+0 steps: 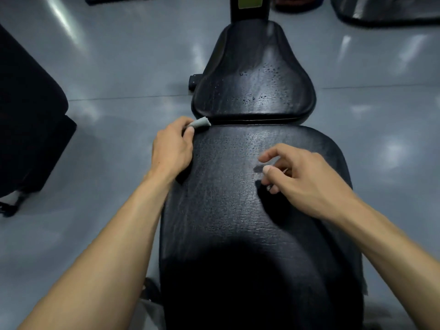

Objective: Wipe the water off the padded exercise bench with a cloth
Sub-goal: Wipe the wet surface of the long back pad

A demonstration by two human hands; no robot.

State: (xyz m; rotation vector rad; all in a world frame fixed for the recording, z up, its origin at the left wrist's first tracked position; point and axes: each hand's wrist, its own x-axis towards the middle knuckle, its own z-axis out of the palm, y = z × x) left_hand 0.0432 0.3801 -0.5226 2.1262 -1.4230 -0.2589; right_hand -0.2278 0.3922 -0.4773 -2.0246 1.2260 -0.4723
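Grey cloth (200,122) (mostly hidden) pinched in left hand (172,148).

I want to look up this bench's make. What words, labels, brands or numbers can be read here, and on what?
None can be read. A yellowish label sits on the black upright beyond the bench's far pad, but it is cut off by the frame edge and shows no legible text.
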